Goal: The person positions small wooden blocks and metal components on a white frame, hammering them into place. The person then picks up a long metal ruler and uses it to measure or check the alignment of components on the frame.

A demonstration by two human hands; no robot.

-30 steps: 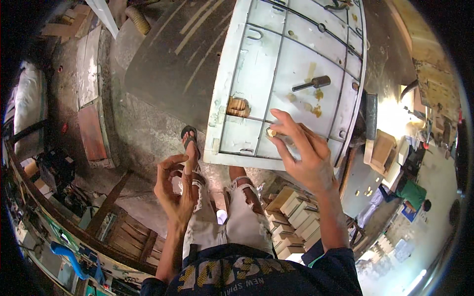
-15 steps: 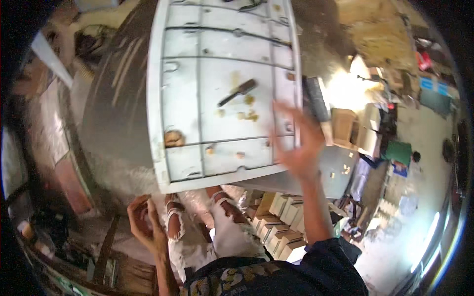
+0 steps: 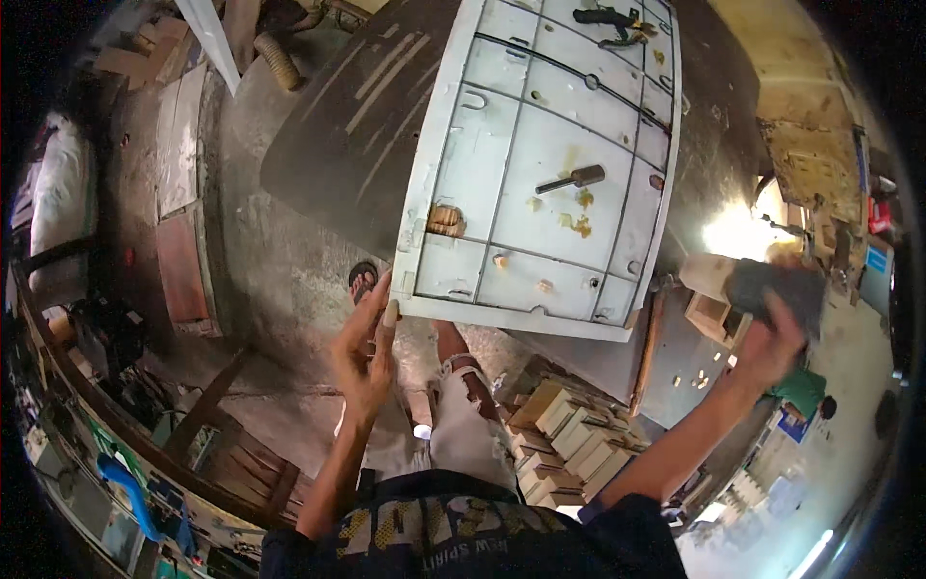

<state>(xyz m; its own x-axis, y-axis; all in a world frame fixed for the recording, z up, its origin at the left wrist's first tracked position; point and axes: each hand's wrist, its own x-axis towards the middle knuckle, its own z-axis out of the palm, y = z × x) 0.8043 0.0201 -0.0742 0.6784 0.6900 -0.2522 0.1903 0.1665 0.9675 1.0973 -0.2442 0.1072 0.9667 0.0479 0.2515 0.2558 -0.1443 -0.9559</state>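
A white framed panel (image 3: 458,307), crossed by thin dark lines, lies on a dark work surface. On it rest a dark-handled hand tool (image 3: 571,179), its kind unclear, and several yellowish patches. My left hand (image 3: 365,362) is at the panel's near left corner, fingers stretched along the edge and seemingly touching it. To the right of the panel, my right hand (image 3: 772,343), smeared by motion, has its fingers around a dark grey flat block (image 3: 786,289). Near the panel's far end lies a black tool (image 3: 610,19) with a yellowish part.
Stacked pale wooden blocks (image 3: 579,434) stand by my right leg. An open wooden box (image 3: 712,317) and small pale pieces (image 3: 690,380) sit right of the panel. A wooden stick (image 3: 648,352) leans by its near right corner. A bright lamp (image 3: 748,232) glows beyond.
My right hand has gone from above the panel's right edge outward to the right and taken the grey block. My left hand has risen to the panel's corner. The view has shifted.
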